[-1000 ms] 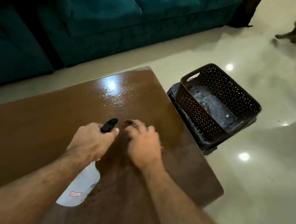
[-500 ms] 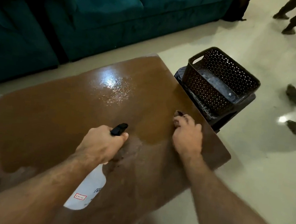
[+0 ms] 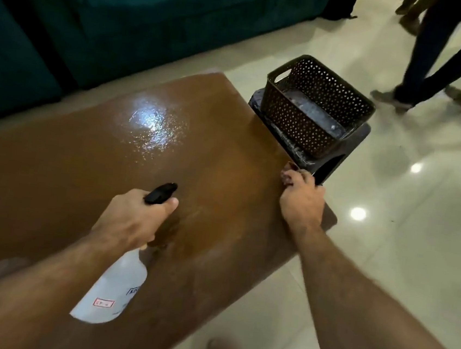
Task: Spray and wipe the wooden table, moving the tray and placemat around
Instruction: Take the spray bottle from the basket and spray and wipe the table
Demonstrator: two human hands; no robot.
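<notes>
Two grips: left hand around spray bottle, right hand on cloth.

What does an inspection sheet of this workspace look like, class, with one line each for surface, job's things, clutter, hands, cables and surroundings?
Surface: wooden table, glossy, wet sheen near the far edge.
Job's things: spray bottle with black nozzle; dark cloth at the table's right edge; tray and placemat not seen.
Clutter: nothing seen.
Hands: left hand grips the spray bottle; right hand presses on the cloth.
Cables: nothing seen.
Surroundings: teal sofa; perforated brown basket on a dark stool; people's legs on the tiled floor.
</notes>
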